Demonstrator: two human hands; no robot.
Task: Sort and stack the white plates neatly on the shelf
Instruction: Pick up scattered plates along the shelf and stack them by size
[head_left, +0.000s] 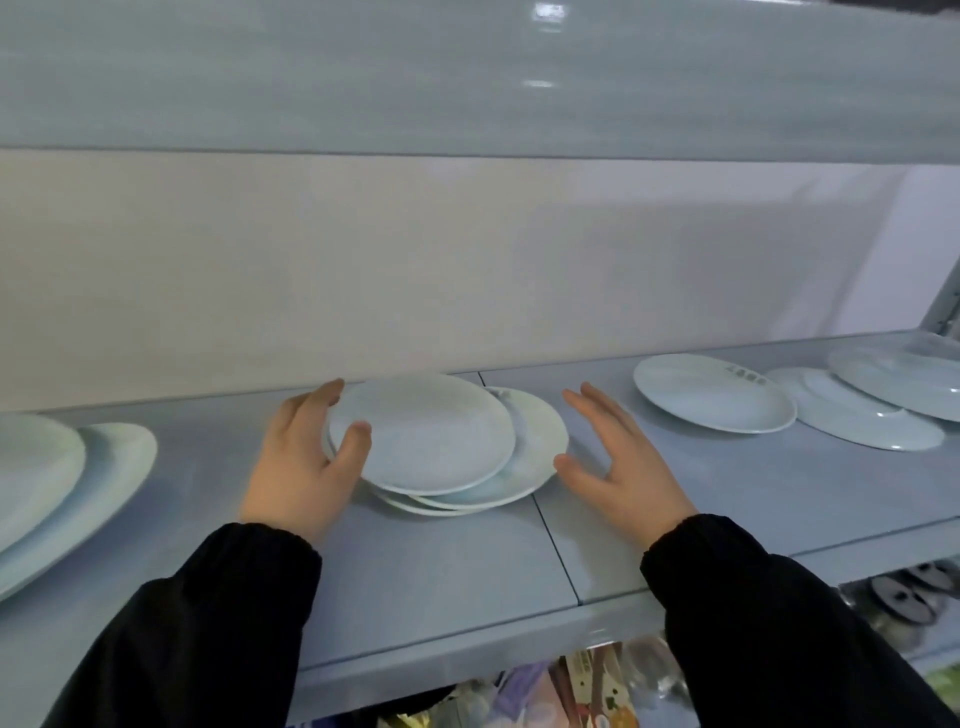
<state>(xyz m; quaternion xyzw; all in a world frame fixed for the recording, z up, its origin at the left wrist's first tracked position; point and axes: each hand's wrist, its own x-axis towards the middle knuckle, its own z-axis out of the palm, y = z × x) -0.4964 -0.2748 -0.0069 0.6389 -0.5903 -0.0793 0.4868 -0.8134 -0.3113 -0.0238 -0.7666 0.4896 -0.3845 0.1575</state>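
A loose pile of white plates sits mid-shelf; the top plate (431, 434) lies shifted left over the larger plates (540, 447) beneath. My left hand (306, 467) grips the top plate's left rim, thumb on top and fingers behind. To the right of the pile, my right hand (618, 462) is open with fingers spread, its thumb touching or nearly touching the lower plates' right edge. Farther right on the shelf (467, 561) lie a single white plate (714, 392) and overlapping plates (862, 415). At the far left is another stack of larger plates (67, 483).
The upper shelf board (467, 78) hangs low overhead and the pale back wall (467, 270) stands right behind the plates. Below the shelf's front edge are packaged goods (571, 696) and dark round items (909, 597) on a lower level.
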